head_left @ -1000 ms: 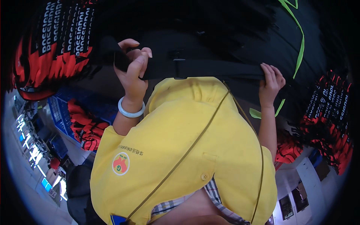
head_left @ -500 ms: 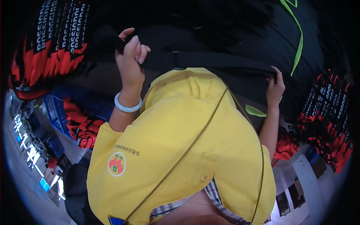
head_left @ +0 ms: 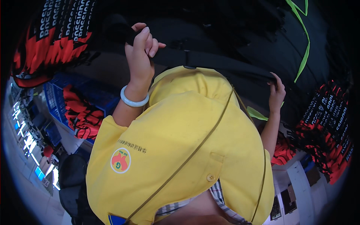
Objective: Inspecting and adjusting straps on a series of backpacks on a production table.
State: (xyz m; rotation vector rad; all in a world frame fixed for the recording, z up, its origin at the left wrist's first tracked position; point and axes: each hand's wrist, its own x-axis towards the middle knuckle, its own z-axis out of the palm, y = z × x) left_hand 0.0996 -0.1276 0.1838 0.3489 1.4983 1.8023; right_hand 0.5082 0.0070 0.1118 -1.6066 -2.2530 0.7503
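Observation:
A black webbing strap (head_left: 232, 68) is stretched across the front of my body between my two hands. A small dark buckle or slider (head_left: 187, 59) sits on it, closer to the left hand. My left hand (head_left: 142, 50), with a pale bangle on its wrist, is closed on the strap's left part; a dark length of it rises beyond the fingers. My right hand (head_left: 276, 92) grips the strap's right end between bent fingers and thumb. Beneath and beyond lies a heap of black fabric or straps (head_left: 255, 41), too dark to make out fully.
Bundles of red and black printed straps stand at the far left (head_left: 52, 48) and at the right (head_left: 326, 123). A blue plastic crate (head_left: 56, 97) with red-black pieces is at the left. A bright green strip (head_left: 303, 56) lies on the black material.
In the picture, my left hand is slightly farther right and up, and my right hand a little lower. The strap stays stretched between them. The surroundings have tilted slightly with the view.

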